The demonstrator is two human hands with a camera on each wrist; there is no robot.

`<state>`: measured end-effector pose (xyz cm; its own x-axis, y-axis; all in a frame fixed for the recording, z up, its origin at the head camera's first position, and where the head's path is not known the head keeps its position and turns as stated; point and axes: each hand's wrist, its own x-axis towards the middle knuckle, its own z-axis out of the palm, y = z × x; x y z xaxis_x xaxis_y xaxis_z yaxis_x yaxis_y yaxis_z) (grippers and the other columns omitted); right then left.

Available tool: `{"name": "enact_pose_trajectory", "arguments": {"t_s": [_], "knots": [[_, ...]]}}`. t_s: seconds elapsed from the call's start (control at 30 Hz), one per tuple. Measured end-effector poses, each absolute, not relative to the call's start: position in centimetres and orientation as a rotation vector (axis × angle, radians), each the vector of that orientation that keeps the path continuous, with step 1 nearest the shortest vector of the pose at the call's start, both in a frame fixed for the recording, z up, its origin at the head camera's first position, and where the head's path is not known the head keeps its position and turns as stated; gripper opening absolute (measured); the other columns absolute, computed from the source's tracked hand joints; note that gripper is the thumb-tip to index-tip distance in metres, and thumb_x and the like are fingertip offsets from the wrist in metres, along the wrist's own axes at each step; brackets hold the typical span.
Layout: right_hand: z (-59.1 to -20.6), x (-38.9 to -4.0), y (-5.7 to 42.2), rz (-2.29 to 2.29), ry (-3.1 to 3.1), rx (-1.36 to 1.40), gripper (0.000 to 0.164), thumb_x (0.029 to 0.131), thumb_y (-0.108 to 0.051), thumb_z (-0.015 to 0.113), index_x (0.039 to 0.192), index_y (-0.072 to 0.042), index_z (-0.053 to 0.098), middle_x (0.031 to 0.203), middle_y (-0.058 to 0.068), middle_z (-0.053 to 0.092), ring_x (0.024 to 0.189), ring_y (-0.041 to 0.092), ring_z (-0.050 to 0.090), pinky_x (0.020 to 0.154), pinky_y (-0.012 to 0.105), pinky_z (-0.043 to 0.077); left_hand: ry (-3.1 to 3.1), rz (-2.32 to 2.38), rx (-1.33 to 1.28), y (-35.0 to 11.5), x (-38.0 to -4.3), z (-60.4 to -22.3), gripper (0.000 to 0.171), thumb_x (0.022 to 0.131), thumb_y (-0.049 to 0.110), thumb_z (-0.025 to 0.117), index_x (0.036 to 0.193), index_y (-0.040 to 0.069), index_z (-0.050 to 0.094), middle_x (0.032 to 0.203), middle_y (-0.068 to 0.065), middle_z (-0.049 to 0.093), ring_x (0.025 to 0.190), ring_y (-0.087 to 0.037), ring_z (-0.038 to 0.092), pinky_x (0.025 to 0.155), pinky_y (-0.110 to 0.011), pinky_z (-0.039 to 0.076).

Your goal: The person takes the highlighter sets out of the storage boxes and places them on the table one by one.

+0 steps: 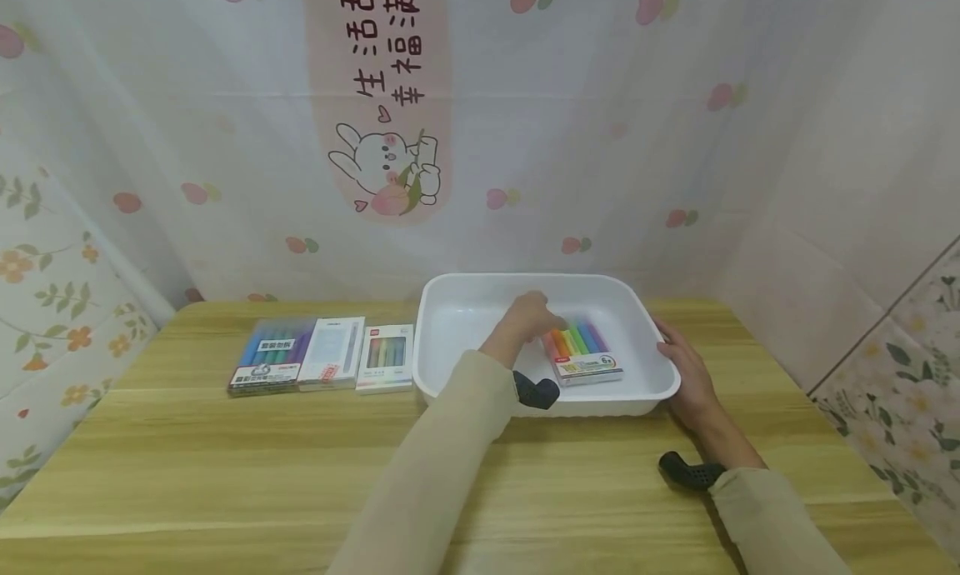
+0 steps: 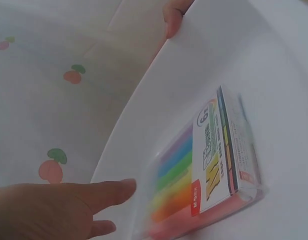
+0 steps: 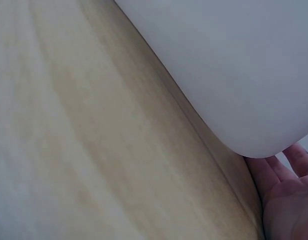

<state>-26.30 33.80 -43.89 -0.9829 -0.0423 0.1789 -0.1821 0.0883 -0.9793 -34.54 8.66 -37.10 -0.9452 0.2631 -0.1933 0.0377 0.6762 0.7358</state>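
A white plastic tray (image 1: 472, 308) stands on the table with a flat pack of rainbow-coloured markers (image 1: 588, 367) lying inside, toward its right half. My left hand (image 1: 525, 318) is over the tray, just left of the pack. In the left wrist view its thumb and a finger (image 2: 111, 194) extend toward the pack, apart from it, and nothing is held. My right hand (image 1: 688, 379) grips the tray's right side, the thumb over the rim. From the right wrist view, its fingers (image 3: 266, 175) lie against the tray's outer wall near the table.
Left of the tray, in a row on the wooden table (image 1: 225, 475), lie a clear case of coloured pens (image 1: 273, 354), a white box (image 1: 332, 350) and a smaller white box with a coloured window (image 1: 386, 357). A patterned curtain (image 1: 525, 142) hangs behind.
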Motion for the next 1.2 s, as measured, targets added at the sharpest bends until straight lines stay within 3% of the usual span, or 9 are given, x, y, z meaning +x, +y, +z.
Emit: {"name": "enact_pose_trajectory", "arguments": {"t_s": [0.2,0.37,0.53,0.73,1.0,1.2], "knots": [[-43.91,-26.25,33.76,2.045,-2.226,0.226,0.052,0.110,-0.026,0.033,0.160,-0.012,0.027,0.159,0.009,0.035,0.115,-0.004,0.059,0.088,0.015,0.056,2.566,1.058,0.253,8.45,-34.33,-37.18,0.071,0.086,0.026,0.079,0.143,0.002,0.043,0.135,-0.014,0.057,0.106,-0.028,0.059,0.095,-0.040,0.057],[-43.85,-26.22,33.73,2.035,-2.243,0.219,0.053,0.110,-0.028,0.034,0.160,-0.012,0.027,0.154,0.002,0.041,0.112,-0.003,0.062,0.086,0.016,0.057,2.602,0.967,0.264,8.65,-34.37,-37.26,0.095,0.080,0.022,0.084,0.154,0.003,0.028,0.150,-0.017,0.047,0.126,-0.029,0.053,0.110,-0.041,0.048],[-43.77,-26.20,33.70,2.029,-2.255,0.208,0.053,0.111,-0.028,0.033,0.161,-0.013,0.026,0.162,0.015,0.030,0.114,-0.005,0.060,0.088,0.015,0.056,2.653,0.908,0.269,9.01,-34.52,-37.49,0.104,0.079,0.023,0.085,0.159,0.005,0.020,0.162,-0.017,0.034,0.149,-0.030,0.035,0.123,-0.043,0.034],[-43.80,-26.09,33.76,2.007,-2.292,0.189,0.054,0.111,-0.031,0.032,0.162,-0.015,0.024,0.167,0.023,0.018,0.116,-0.008,0.057,0.090,0.013,0.054,2.668,0.907,0.228,9.22,-34.52,-37.42,0.112,0.077,0.020,0.086,0.162,0.011,0.014,0.166,-0.018,0.027,0.154,-0.033,0.028,0.125,-0.046,0.030],[-43.90,-26.10,33.61,1.958,-2.317,0.185,0.054,0.111,-0.032,0.032,0.162,-0.016,0.025,0.167,0.018,0.021,0.118,-0.009,0.052,0.092,0.010,0.051,2.696,0.667,0.314,9.05,-34.62,-37.14,0.087,0.079,0.033,0.085,0.149,0.004,0.043,0.152,-0.013,0.047,0.144,-0.030,0.038,0.121,-0.040,0.037],[-43.90,-26.18,33.71,2.053,-2.235,0.245,0.053,0.111,-0.027,0.033,0.161,-0.013,0.026,0.159,0.002,0.036,0.119,-0.008,0.055,0.093,0.011,0.052,2.687,0.662,0.298,8.92,-34.81,-37.10,0.082,0.080,0.035,0.084,0.146,0.004,0.047,0.154,-0.015,0.046,0.144,-0.030,0.039,0.120,-0.040,0.038]]}}
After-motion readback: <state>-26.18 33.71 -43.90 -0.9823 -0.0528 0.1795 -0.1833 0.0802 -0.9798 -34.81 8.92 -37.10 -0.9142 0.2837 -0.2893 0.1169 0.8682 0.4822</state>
